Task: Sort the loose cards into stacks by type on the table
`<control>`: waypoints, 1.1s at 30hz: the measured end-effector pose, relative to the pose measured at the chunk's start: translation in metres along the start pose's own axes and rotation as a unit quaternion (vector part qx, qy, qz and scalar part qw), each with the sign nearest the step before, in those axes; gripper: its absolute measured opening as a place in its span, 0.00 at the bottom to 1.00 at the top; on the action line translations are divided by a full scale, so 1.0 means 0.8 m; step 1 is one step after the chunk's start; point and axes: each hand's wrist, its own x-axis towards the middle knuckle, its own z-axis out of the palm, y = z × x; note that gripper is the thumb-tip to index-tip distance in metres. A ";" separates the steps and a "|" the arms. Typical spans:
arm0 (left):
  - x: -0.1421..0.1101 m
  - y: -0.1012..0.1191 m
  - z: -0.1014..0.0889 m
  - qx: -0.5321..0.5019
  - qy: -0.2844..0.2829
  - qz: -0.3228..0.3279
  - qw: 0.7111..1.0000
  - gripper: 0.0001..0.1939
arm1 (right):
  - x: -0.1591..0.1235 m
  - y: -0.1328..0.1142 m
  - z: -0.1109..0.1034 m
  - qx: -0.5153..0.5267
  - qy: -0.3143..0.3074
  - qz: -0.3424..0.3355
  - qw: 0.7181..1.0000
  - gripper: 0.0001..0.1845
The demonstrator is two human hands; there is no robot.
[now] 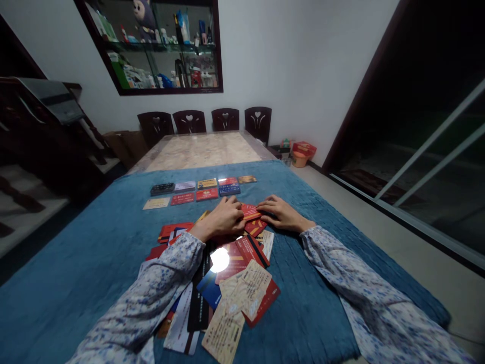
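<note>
- a person's left hand (226, 218), fingers curled, meets the left end of a red card (250, 212); whether it grips the card cannot be told.
- the right hand (279, 213) rests bent fingers at the card's right end, its grip equally unclear.
- the red card sits between both hands, at the far side of a loose pile of cards (242, 293) spread over a blue cloth (310, 303).
- beyond the hands, two rows of cards (206, 194) line the cloth, five behind four.
</note>
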 end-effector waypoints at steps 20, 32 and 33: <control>0.009 -0.025 0.026 -0.044 0.117 -0.048 0.991 0.13 | 0.006 0.000 0.015 0.015 0.115 0.083 0.990 0.14; 0.009 -0.025 0.042 -0.099 0.138 -0.120 0.978 0.20 | 0.009 -0.003 0.028 -0.001 0.127 0.134 0.983 0.17; 0.009 -0.024 0.042 -0.097 0.132 -0.121 0.979 0.22 | 0.009 -0.004 0.028 -0.002 0.124 0.133 0.983 0.17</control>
